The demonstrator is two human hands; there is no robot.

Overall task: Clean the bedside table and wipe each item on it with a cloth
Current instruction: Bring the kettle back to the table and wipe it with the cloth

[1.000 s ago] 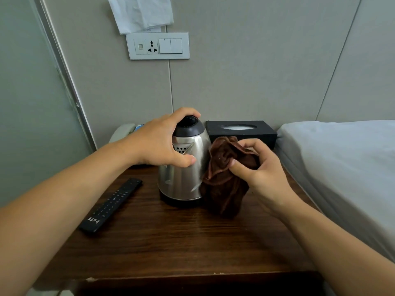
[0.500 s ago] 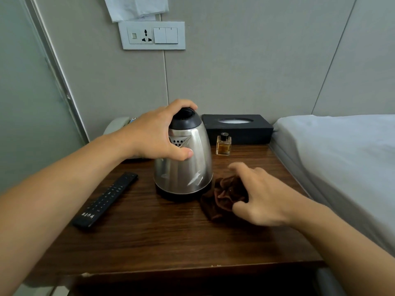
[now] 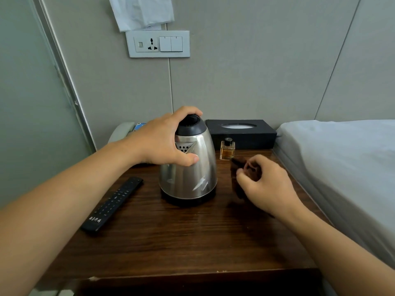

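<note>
The left hand (image 3: pixel 164 144) clasped the upright stainless-steel kettle (image 3: pixel 189 165) mid-table while the right hand (image 3: pixel 265 184) bunched a dark brown cloth (image 3: pixel 237 165) near the dark wooden bedside table's (image 3: pixel 171 242) right edge; remaining items apparently awaited wiping.

Remote (image 3: pixel 113 205) — white characters, perhaps Chinese, unreadable.

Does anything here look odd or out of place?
Mostly tidy. One oddity: a crumpled white paper or tissue hangs on the wall, overlapping the top of the socket panel. The table's front edge also looks slightly chipped. Nothing looks spilled, and the kettle stands upright.
</note>
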